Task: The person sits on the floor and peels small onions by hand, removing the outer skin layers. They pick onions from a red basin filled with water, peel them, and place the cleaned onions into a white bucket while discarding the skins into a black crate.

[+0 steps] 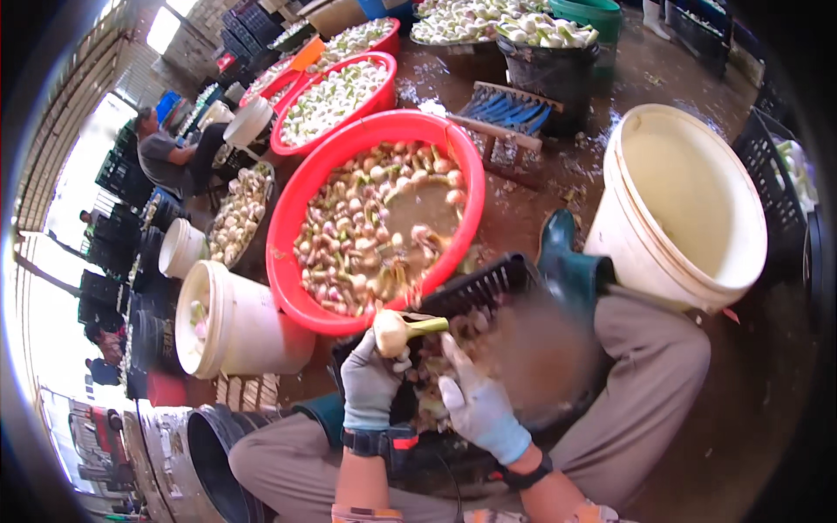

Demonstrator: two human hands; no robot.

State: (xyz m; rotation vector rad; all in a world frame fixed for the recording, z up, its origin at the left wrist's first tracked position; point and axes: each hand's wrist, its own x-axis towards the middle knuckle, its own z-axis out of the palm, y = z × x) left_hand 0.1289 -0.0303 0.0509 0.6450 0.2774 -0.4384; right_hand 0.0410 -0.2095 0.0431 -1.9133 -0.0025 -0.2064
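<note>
My gloved left hand (370, 379) is closed around a garlic bulb (391, 334), a pale round head whose short green stem points to the right. Close beside the stem's cut end is my gloved right hand (478, 405), its index finger stretched toward it and its thumb apart. Nothing shows in the right hand. Below both hands, between my knees, a black crate (488, 289) holds loose peelings (471, 331); a blurred patch covers part of it. Just beyond stands a red tub (281, 240) with many unpeeled garlic bulbs in brownish water.
A white bucket (610, 205) stands right of my green boot (562, 248); another white bucket (261, 327) lies tilted at left. Farther off are red tubs of paler garlic (336, 103), a slatted stool (501, 122), and a seated person (166, 157). The floor (610, 105) looks wet.
</note>
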